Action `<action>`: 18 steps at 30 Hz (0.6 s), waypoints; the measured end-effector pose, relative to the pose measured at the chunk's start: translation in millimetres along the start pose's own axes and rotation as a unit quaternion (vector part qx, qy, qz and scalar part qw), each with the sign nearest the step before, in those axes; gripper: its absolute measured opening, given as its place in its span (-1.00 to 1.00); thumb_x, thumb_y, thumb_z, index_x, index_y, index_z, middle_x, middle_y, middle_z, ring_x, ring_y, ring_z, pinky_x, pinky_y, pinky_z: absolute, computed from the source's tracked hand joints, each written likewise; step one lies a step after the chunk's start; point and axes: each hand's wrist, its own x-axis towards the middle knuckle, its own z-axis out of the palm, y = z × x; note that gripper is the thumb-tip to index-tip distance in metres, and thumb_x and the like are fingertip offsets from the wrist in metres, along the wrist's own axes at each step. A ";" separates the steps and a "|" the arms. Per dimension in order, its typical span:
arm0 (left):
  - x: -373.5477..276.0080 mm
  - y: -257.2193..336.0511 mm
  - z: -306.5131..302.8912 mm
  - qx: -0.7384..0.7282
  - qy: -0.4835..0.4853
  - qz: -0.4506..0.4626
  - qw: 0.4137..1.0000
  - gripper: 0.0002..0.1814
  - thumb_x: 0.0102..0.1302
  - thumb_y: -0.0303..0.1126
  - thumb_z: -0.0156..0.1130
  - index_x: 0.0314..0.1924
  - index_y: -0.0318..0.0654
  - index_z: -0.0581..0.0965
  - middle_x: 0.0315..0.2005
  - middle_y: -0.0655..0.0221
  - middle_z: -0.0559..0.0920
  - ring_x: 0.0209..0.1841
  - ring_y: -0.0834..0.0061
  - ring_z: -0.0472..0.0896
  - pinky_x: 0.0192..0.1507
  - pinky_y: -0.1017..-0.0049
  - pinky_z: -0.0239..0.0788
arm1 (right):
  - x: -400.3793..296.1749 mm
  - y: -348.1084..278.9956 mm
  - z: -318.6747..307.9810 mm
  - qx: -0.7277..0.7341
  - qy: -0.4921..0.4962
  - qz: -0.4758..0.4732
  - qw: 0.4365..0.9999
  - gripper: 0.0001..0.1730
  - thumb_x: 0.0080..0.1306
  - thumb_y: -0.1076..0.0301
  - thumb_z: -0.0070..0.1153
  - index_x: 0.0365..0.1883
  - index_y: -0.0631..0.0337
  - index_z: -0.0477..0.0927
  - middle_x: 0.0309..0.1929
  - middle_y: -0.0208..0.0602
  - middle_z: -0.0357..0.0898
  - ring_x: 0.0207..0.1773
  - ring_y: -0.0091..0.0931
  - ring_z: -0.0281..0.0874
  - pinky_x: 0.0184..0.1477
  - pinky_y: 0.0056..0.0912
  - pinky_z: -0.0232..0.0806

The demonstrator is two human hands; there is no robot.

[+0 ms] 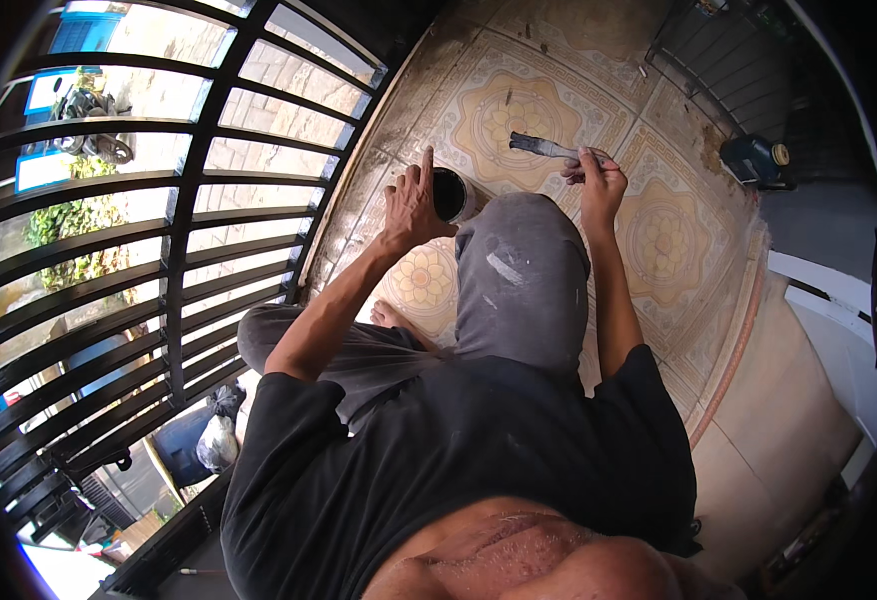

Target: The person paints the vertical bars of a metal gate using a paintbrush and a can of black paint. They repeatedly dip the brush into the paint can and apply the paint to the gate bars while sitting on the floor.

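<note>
My left hand (413, 201) is spread around the near-left side of a round container (450, 195) of dark liquid that looks like black paint. The thumb and forefinger span its rim, and the container is at the floor beside my raised knee. In my right hand (598, 178) is a paintbrush (547, 147), pinched by its handle. Its bristles are coated black and point left, above the patterned floor tiles. Much of the handle is hidden behind my fingers. My knee, in grey trousers (521, 277) with pale paint smears, rises between both hands.
A black metal gate or grille (198, 150) of horizontal bars stands along my left. A dark plastic jug (753, 161) with a yellowish cap is at the right. An orange hose (738, 337) runs along the floor edge. Beyond the bars are a motorcycle (93, 124) and a blue bin (183, 446).
</note>
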 end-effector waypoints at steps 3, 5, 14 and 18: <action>-1.5 4.5 5.0 0.021 0.009 -0.006 1.000 0.61 -0.42 -0.06 0.71 0.59 -0.28 -0.11 0.05 0.01 0.47 0.05 0.03 0.50 0.03 0.06 0.24 | -1.9 1.9 -7.4 0.001 0.003 0.009 1.000 -0.77 0.48 0.38 0.16 -0.22 0.44 0.62 -0.45 -0.22 0.66 -0.48 -0.51 0.64 -0.42 -0.51 0.41; -1.3 5.1 6.8 0.056 0.006 -0.001 0.998 0.56 -0.36 -0.04 0.68 0.59 -0.28 -0.09 0.02 0.04 0.50 0.03 0.05 0.52 0.02 0.10 0.23 | -6.9 1.4 -9.9 -0.003 0.008 0.013 1.000 -0.77 0.48 0.37 0.15 -0.23 0.44 0.62 -0.45 -0.22 0.65 -0.48 -0.51 0.63 -0.42 -0.51 0.40; 24.1 10.0 -0.1 0.049 0.002 0.018 0.999 0.48 -0.19 0.12 0.62 0.60 -0.17 -0.10 0.07 0.00 0.54 0.05 -0.01 0.54 0.13 -0.01 0.20 | -3.6 -7.2 -27.9 0.007 0.038 -0.003 0.999 -0.79 0.48 0.39 0.13 -0.22 0.43 0.61 -0.46 -0.22 0.66 -0.52 -0.52 0.61 -0.44 -0.50 0.42; 48.7 32.7 -10.7 0.025 -0.008 0.040 0.999 0.50 -0.24 0.06 0.62 0.61 -0.15 -0.13 0.06 -0.01 0.55 0.12 -0.04 0.53 0.21 -0.05 0.17 | 5.6 -20.5 -36.0 -0.001 0.052 -0.019 0.998 -0.79 0.47 0.38 0.14 -0.22 0.41 0.61 -0.50 -0.25 0.64 -0.53 -0.54 0.60 -0.45 -0.51 0.41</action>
